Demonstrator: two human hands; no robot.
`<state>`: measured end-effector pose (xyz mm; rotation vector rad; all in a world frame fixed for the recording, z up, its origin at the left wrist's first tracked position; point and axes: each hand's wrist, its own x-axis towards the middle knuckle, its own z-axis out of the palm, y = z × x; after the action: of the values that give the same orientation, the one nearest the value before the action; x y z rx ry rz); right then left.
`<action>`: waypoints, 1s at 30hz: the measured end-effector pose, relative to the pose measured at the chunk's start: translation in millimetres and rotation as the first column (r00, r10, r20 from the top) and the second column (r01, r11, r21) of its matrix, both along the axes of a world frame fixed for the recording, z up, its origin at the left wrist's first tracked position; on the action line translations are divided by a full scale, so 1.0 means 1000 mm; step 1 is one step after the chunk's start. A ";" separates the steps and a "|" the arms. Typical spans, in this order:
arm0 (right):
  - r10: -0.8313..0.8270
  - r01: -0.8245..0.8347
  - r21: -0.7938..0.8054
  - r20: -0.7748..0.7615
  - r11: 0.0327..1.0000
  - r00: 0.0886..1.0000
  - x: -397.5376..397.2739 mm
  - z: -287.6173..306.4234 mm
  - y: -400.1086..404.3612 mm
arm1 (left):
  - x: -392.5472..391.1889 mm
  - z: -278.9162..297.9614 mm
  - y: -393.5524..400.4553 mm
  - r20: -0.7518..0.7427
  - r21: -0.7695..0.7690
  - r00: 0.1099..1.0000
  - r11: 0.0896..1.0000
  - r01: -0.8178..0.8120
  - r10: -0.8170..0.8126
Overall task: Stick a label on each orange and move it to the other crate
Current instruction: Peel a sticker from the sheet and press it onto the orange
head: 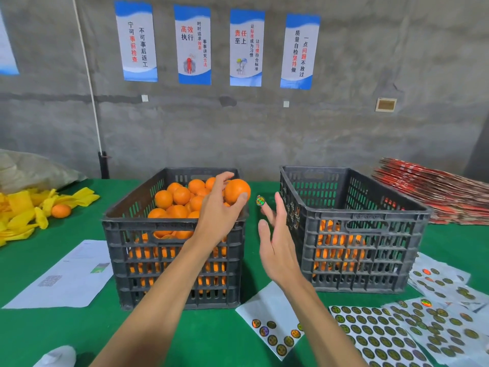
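Observation:
My left hand (221, 207) grips an orange (237, 190) above the right rim of the left black crate (148, 234), which is piled with oranges (180, 197). My right hand (275, 234) is held up between the two crates, fingers straight, with a round label (260, 201) stuck on the tip of one finger, a short way right of the held orange. The right black crate (357, 250) holds several oranges low inside, seen through its slots.
Label sheets (381, 337) lie on the green table in front of the right crate and at the right edge. A white paper (66, 276) lies at the left. Yellow wrappers and a loose orange (61, 210) sit far left. Flat cartons (434, 192) are stacked at the back right.

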<state>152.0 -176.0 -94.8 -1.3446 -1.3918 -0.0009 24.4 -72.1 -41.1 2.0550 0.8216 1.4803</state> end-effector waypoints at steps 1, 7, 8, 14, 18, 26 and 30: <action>-0.013 0.012 0.008 0.029 1.000 1.000 -0.001 0.006 0.003 | -0.001 0.001 0.001 -0.026 0.032 1.000 0.999 0.011 -0.010; -0.049 0.045 0.021 0.216 0.999 0.975 -0.009 0.020 0.014 | -0.004 0.009 -0.002 0.015 -0.095 0.986 0.981 0.169 -0.168; -0.045 0.041 0.019 0.242 0.999 0.969 -0.009 0.020 0.014 | -0.004 0.010 -0.004 0.032 -0.102 0.982 0.977 0.187 -0.185; -0.120 0.093 0.087 0.411 0.992 0.904 -0.009 0.025 0.016 | -0.005 0.014 -0.011 0.088 -0.136 0.985 0.977 0.162 -0.151; -0.214 0.161 0.146 0.509 0.976 0.834 -0.007 0.025 0.018 | -0.004 0.013 -0.012 0.100 -0.121 0.986 0.982 0.142 -0.130; 0.004 -0.005 -0.025 -0.021 1.000 1.000 -0.006 0.022 0.025 | -0.008 0.014 -0.002 0.125 -0.204 0.959 0.939 0.277 -0.255; 0.139 -0.140 0.011 -0.221 0.990 0.965 -0.006 0.035 0.030 | -0.010 0.017 0.000 0.064 -0.281 0.948 0.906 0.316 -0.310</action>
<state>145.7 -146.3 -60.2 -1.2084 -1.2934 0.2395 14.3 -72.1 -24.2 1.8480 0.6210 1.1288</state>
